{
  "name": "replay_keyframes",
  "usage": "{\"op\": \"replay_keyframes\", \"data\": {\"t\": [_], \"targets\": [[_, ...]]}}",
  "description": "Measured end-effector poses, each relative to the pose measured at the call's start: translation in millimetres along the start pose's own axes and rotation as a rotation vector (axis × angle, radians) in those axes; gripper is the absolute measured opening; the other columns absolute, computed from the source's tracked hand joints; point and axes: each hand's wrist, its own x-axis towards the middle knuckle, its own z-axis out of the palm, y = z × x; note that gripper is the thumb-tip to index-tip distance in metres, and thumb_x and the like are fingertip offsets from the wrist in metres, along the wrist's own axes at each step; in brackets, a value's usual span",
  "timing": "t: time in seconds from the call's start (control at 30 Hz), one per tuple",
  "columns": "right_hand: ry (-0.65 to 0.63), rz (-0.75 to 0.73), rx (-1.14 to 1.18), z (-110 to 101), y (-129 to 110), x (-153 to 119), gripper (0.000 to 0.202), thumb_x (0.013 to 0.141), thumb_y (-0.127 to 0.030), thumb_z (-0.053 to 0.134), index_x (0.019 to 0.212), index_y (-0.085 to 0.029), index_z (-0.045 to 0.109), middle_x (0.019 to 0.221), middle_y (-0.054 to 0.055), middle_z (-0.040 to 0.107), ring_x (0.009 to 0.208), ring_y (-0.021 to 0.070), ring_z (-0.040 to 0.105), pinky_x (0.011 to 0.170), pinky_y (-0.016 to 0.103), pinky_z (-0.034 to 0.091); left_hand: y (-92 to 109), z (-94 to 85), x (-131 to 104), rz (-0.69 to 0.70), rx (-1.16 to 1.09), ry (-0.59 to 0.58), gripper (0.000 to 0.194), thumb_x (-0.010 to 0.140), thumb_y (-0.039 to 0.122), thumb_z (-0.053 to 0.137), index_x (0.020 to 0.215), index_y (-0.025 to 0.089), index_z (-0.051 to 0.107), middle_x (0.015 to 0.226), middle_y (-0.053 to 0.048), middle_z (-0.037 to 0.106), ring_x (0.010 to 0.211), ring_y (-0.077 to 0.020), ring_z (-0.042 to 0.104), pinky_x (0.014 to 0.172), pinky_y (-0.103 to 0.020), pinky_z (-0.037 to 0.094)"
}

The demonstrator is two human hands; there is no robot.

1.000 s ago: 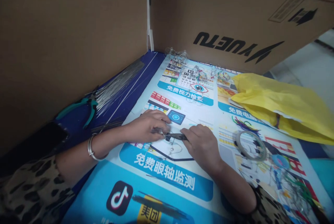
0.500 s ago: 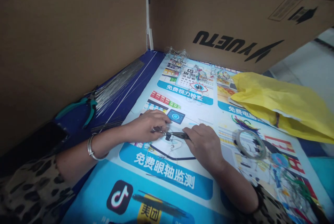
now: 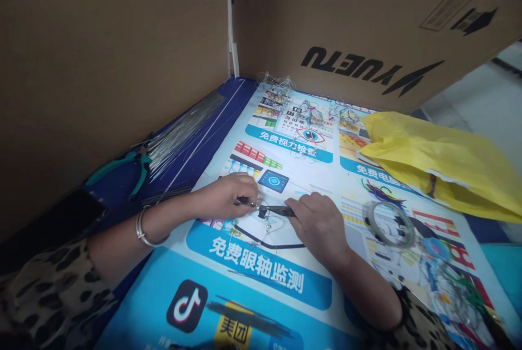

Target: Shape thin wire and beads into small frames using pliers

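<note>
My right hand (image 3: 320, 225) is closed around dark, slim-jawed pliers (image 3: 281, 211), whose tips point left toward my other hand. Fingers of my left hand (image 3: 232, 195) pinch a thin wire piece (image 3: 256, 206) at the plier tips; something dark shows between those fingers, too small to make out. Below the tips hangs or lies a loop of fine wire with small shiny beads (image 3: 268, 227). It rests over the printed poster sheet (image 3: 318, 317). Most of the plier handles are hidden in my right palm.
Teal-handled pliers (image 3: 112, 168) lie at left beside a bundle of straight wires (image 3: 183, 132). Cardboard walls (image 3: 122, 40) stand behind and left. On the right are a tape roll (image 3: 392, 225), a yellow bag (image 3: 440, 160), and tangled wire pieces (image 3: 457, 290). More wire tangles (image 3: 277, 86) sit at the back.
My left hand has shifted slightly left, and its fingers have curled in more. My right hand and the pliers stay nearly in place.
</note>
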Motion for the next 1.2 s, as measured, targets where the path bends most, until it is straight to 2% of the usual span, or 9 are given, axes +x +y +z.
{"op": "replay_keyframes", "data": {"t": [0.47, 1.2], "targets": [[-0.018, -0.026, -0.058, 0.7, -3.1, 3.1, 0.010, 0.078, -0.017, 0.057, 0.083, -0.019, 0.065, 0.066, 0.002, 0.056, 0.068, 0.0174, 0.042, 0.065, 0.031, 0.026, -0.7, 2.1, -0.6, 0.037, -0.073, 0.030, 0.009, 0.076, 0.009, 0.054, 0.071, 0.016, 0.054, 0.082, -0.005, 0.062, 0.082, -0.0147, 0.056, 0.078, -0.028, 0.043], [-0.002, -0.016, -0.043, 3.3, -5.0, 5.3, 0.007, 0.078, -0.018, 0.059, 0.081, -0.019, 0.065, 0.066, 0.002, 0.055, 0.068, 0.0176, 0.041, 0.064, 0.031, 0.027, -1.1, 1.9, -0.4, 0.049, -0.092, 0.042, 0.008, 0.077, 0.012, 0.055, 0.070, 0.016, 0.056, 0.086, -0.006, 0.065, 0.084, -0.0144, 0.058, 0.078, -0.027, 0.045]]}}
